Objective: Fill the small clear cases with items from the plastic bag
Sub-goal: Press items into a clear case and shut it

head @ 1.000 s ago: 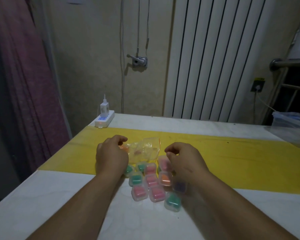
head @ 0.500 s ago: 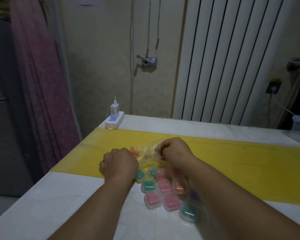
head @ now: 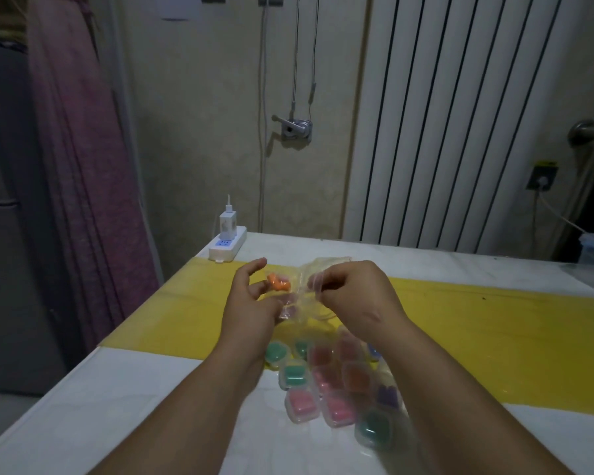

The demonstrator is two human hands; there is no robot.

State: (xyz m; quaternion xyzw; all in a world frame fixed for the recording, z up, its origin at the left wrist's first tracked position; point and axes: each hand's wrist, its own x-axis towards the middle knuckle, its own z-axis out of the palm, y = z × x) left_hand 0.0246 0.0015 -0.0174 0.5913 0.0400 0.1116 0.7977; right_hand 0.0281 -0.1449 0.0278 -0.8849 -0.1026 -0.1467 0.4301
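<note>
White tabletop [head: 151, 406] with a yellow strip carries a cluster of small clear plastic cases [head: 336, 385] holding green, pink, orange and purple pieces. Above them, the right hand [head: 354, 299] pinches the crinkled clear plastic bag [head: 306, 289]; the left hand [head: 251, 303], fingers spread loosely, touches orange pieces [head: 278, 282] inside it.

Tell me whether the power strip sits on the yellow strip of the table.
No, the power strip lies on the white table surface at the far left corner, just beyond the yellow strip.
</note>
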